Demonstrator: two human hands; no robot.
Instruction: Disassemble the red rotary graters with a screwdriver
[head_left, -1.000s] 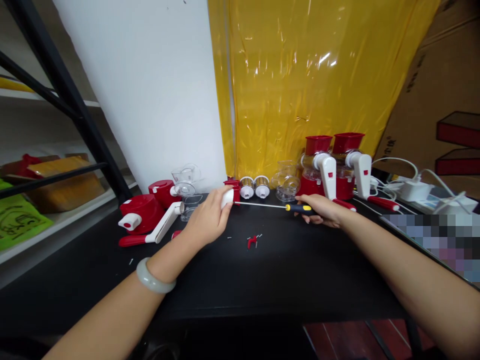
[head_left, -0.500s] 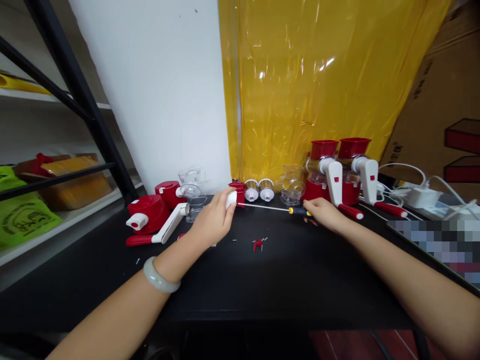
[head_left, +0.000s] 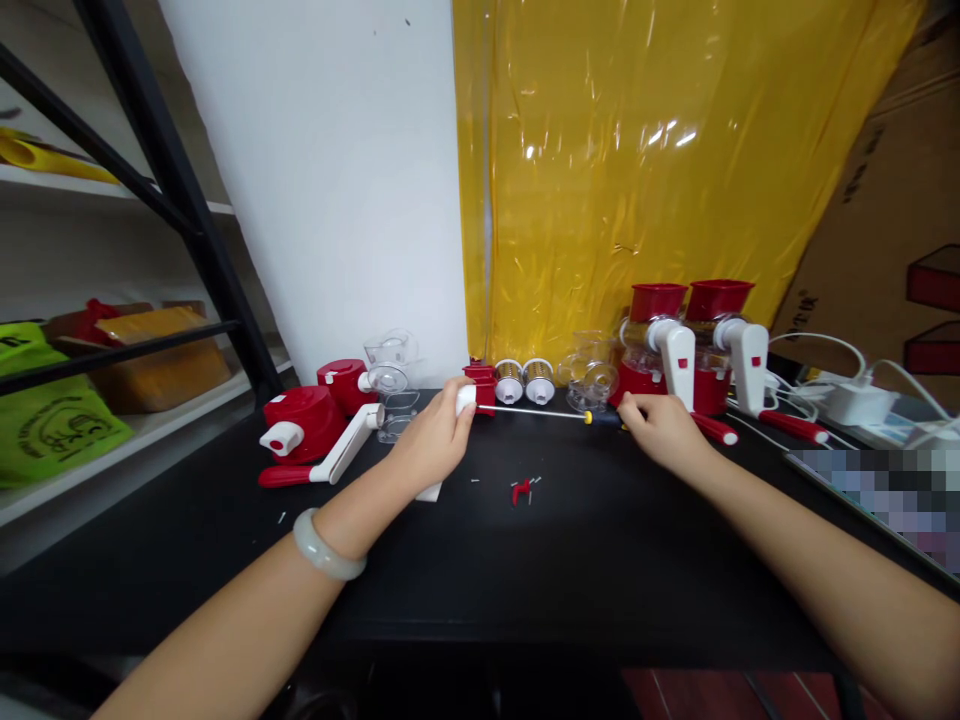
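Observation:
My left hand is closed around a white plastic piece, most of it hidden by the fingers. A white flat end shows below that hand; whether it belongs to the same piece I cannot tell. My right hand is wrapped round the dark handle of a screwdriver with a yellow collar. Its long shaft lies nearly level, and the tip meets the white piece at my left fingers. On the black table in front lie a small red part and several small screws.
Two red-and-white crank graters stand at the right, near white cables and a power adapter. Metal drums and clear plastic parts line the back. Red housings and a crank handle lie left, beside a shelf rack.
The view has shifted slightly, moving the scene to the right. My right hand has curled more tightly and sits farther back on the screwdriver handle. My left hand keeps its hold on the white piece.

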